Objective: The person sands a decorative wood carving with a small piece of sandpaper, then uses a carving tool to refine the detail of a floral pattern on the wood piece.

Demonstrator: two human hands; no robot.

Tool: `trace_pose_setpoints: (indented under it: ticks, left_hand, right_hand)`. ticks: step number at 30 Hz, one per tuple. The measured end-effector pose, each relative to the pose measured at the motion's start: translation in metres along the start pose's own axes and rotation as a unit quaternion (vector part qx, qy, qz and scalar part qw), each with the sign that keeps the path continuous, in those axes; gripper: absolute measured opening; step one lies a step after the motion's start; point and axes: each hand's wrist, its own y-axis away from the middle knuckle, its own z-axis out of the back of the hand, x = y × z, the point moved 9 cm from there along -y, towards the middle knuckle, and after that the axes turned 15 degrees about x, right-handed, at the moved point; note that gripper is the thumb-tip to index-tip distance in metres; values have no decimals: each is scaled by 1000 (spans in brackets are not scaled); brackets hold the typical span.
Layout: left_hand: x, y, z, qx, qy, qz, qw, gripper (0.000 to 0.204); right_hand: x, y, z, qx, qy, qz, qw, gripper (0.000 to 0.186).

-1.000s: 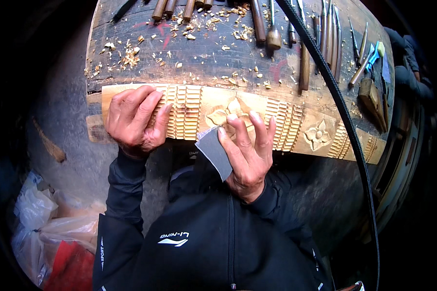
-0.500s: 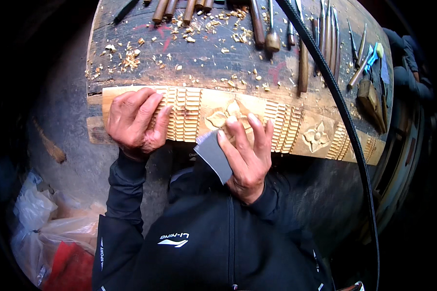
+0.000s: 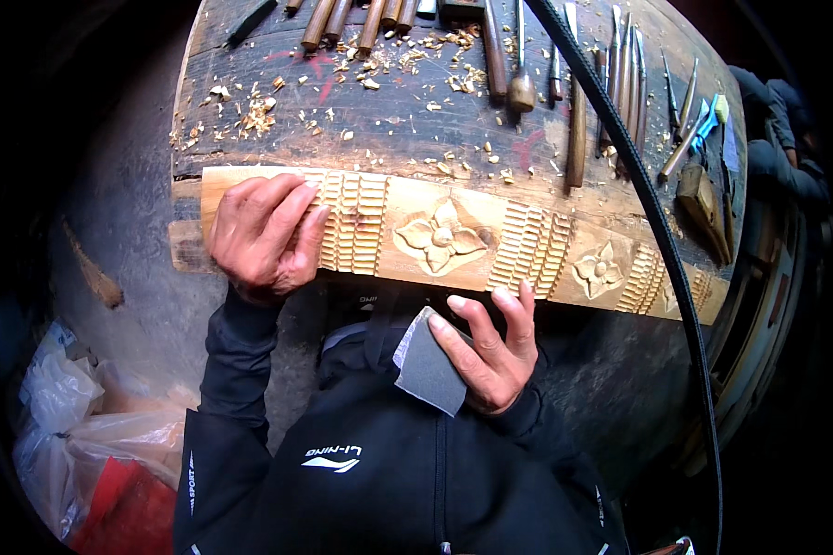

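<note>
A long carved wooden board [image 3: 440,199] lies along the near edge of the workbench, with flower reliefs between bands of ridged, scale-like cuts. My left hand [image 3: 267,233] is closed over the board's left end, its fingers bent around the plain wood beside the first ridged band. Off the board's near edge, in front of my body, my right hand [image 3: 491,356] holds a piece of grey sandpaper [image 3: 435,365], pinched by the thumb and index finger. The other fingers of that hand are raised toward the board. The large flower [image 3: 442,236] is fully in sight.
Carving chisels [image 3: 578,139] and gouges lie across the dark workbench [image 3: 389,120], among wood shavings [image 3: 257,116]. A black cable [image 3: 657,213] hangs in front of the bench. At right lies a wooden mallet [image 3: 702,205]; plastic bags [image 3: 60,398] sit on the floor at left.
My right hand has drawn back from the large flower toward my body, carrying the sandpaper off the board. My left hand stays on the board's left end.
</note>
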Motion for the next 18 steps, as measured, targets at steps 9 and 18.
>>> trace_pose_setpoints:
  ticks: [9,18]
  left_hand:
    - [-93,27,-5,110,245,-78,960,46]
    - [-123,14,-25,146,310,-125,931,55]
  right_hand:
    - [-19,6,0,8,-7,16,1000,36]
    - [-20,4,0,18,-24,78,997,26]
